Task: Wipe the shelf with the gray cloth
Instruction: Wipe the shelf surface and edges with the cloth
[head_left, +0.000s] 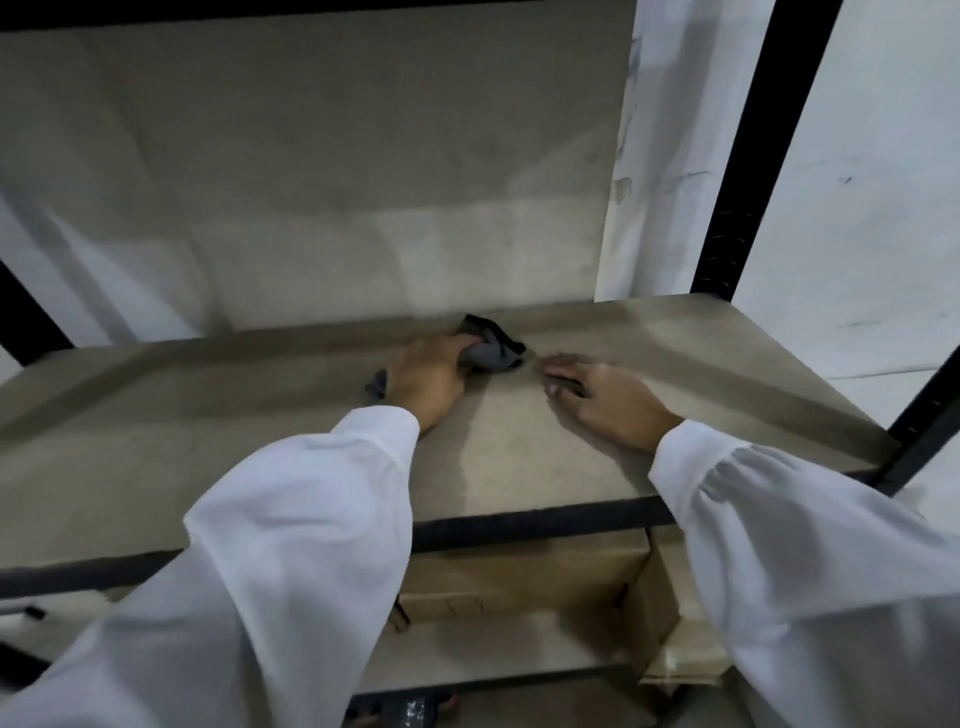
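The shelf (519, 447) is a beige board in a black metal frame, filling the middle of the view. My left hand (426, 376) presses a bunched gray cloth (491, 345) onto the board near its back edge; cloth sticks out past the fingers and a scrap shows at the thumb side. My right hand (597, 395) lies flat on the board just right of the cloth, fingers spread, holding nothing. Both arms wear white sleeves.
A black upright post (748, 156) stands at the back right corner, another (31, 322) at the left. The underside of an upper shelf (311, 130) hangs overhead. A cardboard box (545, 577) sits on the level below. White wall at the right.
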